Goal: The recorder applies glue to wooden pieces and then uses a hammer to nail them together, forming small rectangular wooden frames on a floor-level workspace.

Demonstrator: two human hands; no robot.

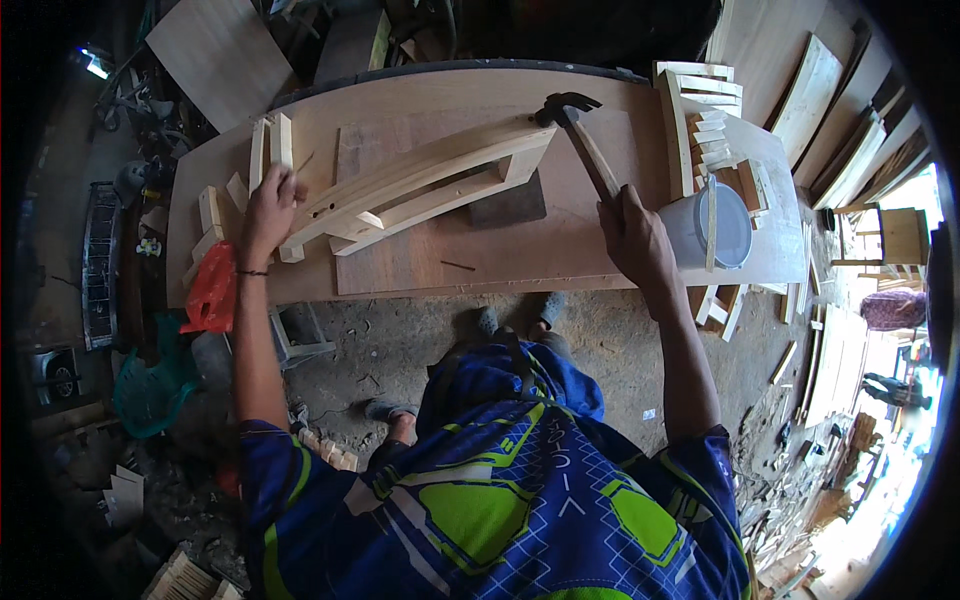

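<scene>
My right hand [637, 240] is wrapped round the wooden handle of a claw hammer [592, 160]. The hammer's dark head is at the right end of a pale wooden frame [420, 172]; I cannot tell whether they touch. Two long rails, one of them curved, and short cross pieces make up this frame, which lies slantwise on the table [600, 265]. Above its left end, my left hand [272, 208] is closed with the fingertips together. Whatever it may hold is too small to make out. Dark holes show in the rail near this hand.
A dark block [510, 200] lies under the frame. To the right stand a white bucket [728, 222] and stacked wooden pieces [712, 140]. A red plastic bag [212, 290] hangs at the left table edge, near a green chair [155, 380]. Boards [808, 85] lean at the far right.
</scene>
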